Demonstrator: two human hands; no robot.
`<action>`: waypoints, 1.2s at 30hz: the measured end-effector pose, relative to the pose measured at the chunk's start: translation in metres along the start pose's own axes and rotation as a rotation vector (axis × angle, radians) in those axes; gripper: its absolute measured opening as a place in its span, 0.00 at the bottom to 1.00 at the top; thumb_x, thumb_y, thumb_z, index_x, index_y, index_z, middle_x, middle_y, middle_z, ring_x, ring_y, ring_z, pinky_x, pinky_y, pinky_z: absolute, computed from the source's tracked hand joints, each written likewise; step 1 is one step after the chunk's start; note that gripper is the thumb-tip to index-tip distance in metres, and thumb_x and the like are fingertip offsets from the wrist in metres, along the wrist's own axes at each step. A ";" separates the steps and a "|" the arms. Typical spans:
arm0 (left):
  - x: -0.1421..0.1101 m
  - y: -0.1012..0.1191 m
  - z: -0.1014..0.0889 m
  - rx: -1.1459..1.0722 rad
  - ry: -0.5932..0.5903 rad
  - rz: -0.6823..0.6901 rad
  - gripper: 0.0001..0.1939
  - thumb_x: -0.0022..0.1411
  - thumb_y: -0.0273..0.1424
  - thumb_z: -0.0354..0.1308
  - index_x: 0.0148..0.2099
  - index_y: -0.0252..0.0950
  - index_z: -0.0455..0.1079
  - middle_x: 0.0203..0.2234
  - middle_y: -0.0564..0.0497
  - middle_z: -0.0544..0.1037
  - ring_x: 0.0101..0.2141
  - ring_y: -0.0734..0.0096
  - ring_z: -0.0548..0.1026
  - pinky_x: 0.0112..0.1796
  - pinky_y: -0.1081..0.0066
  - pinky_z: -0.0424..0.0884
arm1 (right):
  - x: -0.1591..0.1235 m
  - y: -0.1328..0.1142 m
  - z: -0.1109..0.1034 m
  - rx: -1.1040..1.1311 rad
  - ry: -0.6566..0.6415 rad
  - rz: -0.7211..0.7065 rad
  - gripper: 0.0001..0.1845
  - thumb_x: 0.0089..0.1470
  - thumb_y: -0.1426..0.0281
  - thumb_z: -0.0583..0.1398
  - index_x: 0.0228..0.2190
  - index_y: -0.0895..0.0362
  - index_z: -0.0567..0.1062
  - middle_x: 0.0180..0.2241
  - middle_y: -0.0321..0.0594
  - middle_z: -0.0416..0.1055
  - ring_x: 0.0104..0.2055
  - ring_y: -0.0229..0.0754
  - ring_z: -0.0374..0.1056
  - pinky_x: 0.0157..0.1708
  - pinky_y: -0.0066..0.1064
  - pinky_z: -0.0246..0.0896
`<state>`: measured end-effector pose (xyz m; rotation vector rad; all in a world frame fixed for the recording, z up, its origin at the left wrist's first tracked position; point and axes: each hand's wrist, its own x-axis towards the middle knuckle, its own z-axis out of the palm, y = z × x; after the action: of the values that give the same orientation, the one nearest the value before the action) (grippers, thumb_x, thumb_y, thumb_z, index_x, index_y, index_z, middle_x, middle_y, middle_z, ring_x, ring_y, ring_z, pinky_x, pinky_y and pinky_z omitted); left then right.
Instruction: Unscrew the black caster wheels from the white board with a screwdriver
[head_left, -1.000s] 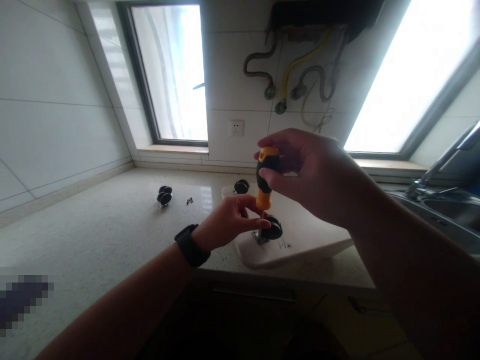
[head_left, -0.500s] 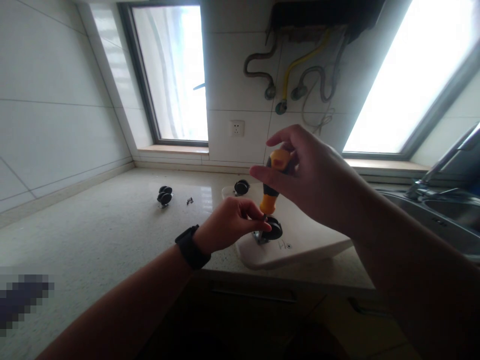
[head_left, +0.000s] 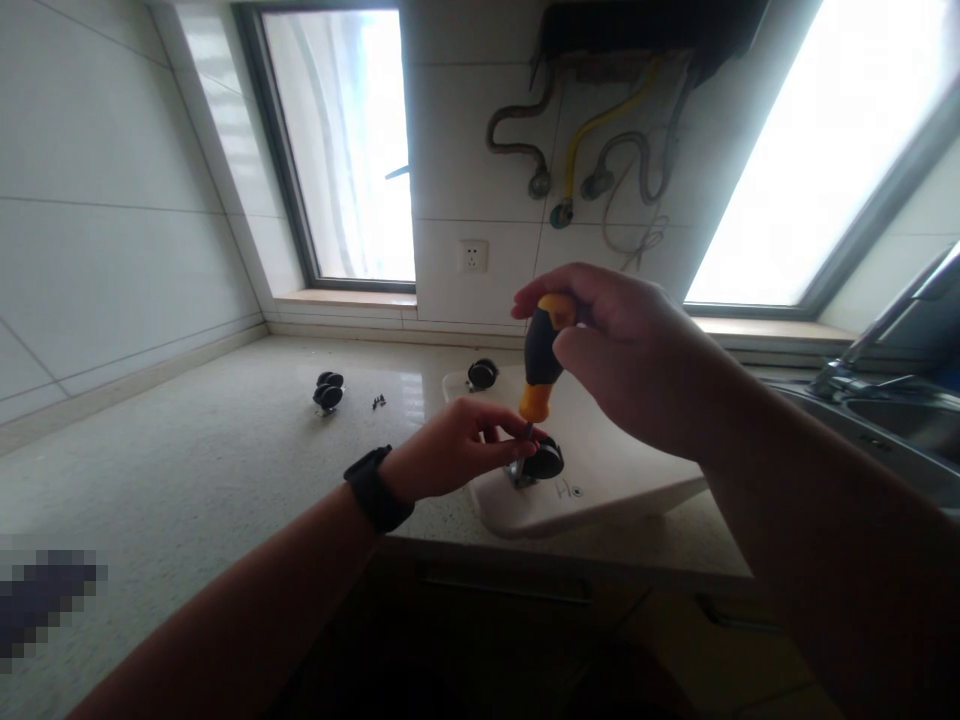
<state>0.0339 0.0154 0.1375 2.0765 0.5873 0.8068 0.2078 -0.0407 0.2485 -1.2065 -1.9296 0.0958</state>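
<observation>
My right hand point(head_left: 607, 325) is closed round the upper handle of a yellow and black screwdriver point(head_left: 541, 355), which stands nearly upright. With thumb and fingertips, my left hand point(head_left: 469, 445) pinches the screwdriver's shaft just below the handle. The shaft runs down to the metal plate of a black caster wheel point(head_left: 546, 460) on a white plastic panel point(head_left: 600, 490); the tip and any screw under it are too small to make out. Another black caster point(head_left: 482, 374) sits at the panel's far left corner.
Two loose casters point(head_left: 328, 390) and several small screws point(head_left: 379, 402) lie on the speckled countertop point(head_left: 225, 480) to the left. A steel sink point(head_left: 892, 440) with a faucet point(head_left: 847, 365) is at the right. Drawer handles point(head_left: 510, 583) run below the counter edge.
My right hand has turned on the screwdriver handle, its thumb drawn back and more of the black grip showing. My left hand stays at the shaft, nearly still.
</observation>
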 end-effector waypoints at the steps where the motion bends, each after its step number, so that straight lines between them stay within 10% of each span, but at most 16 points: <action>1: 0.000 0.000 0.000 -0.021 0.008 -0.005 0.13 0.65 0.38 0.64 0.49 0.38 0.80 0.40 0.48 0.83 0.32 0.72 0.74 0.35 0.69 0.69 | 0.000 -0.001 0.000 -0.019 -0.004 -0.010 0.15 0.54 0.68 0.58 0.43 0.51 0.77 0.40 0.40 0.77 0.38 0.46 0.73 0.35 0.40 0.67; 19: 0.000 0.003 0.014 0.010 0.255 -0.124 0.24 0.50 0.48 0.73 0.35 0.34 0.72 0.25 0.56 0.72 0.25 0.76 0.65 0.27 0.72 0.61 | -0.002 -0.003 -0.001 -0.011 -0.009 -0.101 0.19 0.50 0.56 0.67 0.42 0.52 0.77 0.36 0.37 0.77 0.33 0.42 0.73 0.28 0.35 0.69; 36: 0.000 -0.001 0.005 0.032 0.082 -0.042 0.12 0.65 0.36 0.63 0.48 0.39 0.80 0.36 0.48 0.83 0.27 0.74 0.69 0.30 0.71 0.66 | 0.000 0.004 -0.007 0.035 -0.036 -0.084 0.21 0.49 0.71 0.60 0.47 0.51 0.74 0.46 0.40 0.76 0.43 0.47 0.74 0.41 0.41 0.72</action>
<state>0.0370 0.0133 0.1343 2.0609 0.6900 0.8663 0.2150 -0.0413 0.2509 -1.1063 -1.9989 0.1082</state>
